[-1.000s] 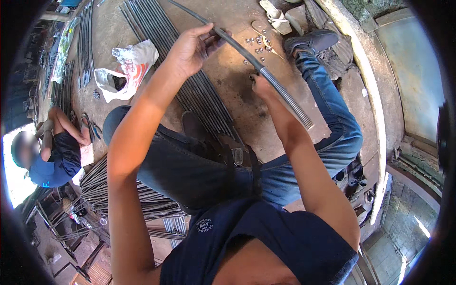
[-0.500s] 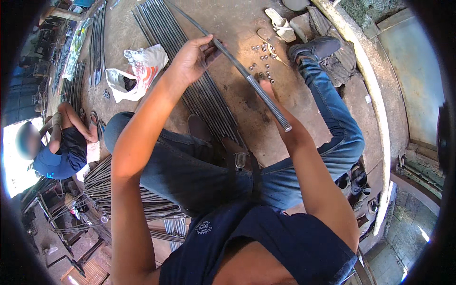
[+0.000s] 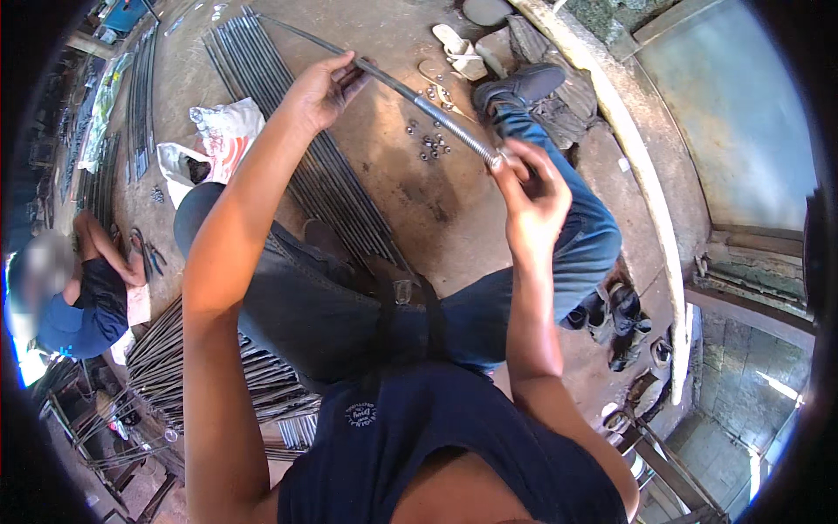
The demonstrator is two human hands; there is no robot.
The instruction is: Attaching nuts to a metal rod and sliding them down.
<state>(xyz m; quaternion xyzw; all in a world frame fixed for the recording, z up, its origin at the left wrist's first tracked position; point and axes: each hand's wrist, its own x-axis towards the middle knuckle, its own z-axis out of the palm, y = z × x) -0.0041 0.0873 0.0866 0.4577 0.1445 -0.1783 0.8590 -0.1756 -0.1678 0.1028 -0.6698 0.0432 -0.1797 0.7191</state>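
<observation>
The right hand (image 3: 534, 205) curls its fingers at the threaded end of a metal rod (image 3: 397, 86) — blur hides whether they grip it — while farther out the left hand (image 3: 316, 94) pinches the plain shaft between thumb and fingers, the rod slanting above the floor (image 3: 463, 236). Beyond lie small shiny metal pieces (image 3: 424, 155), long dark rods (image 3: 330, 181) and a white bag (image 3: 231, 131), with another person (image 3: 105, 306) seated at far left.

One rod (image 3: 419, 103) is counted, with one left hand (image 3: 319, 94) and one right hand (image 3: 534, 199). On the left, one white bag (image 3: 231, 131) and one co-worker (image 3: 83, 327) are counted; on the far side, one white sandal (image 3: 460, 54), and roughly a dozen nuts (image 3: 434, 155), too small to be numbered exactly.
</observation>
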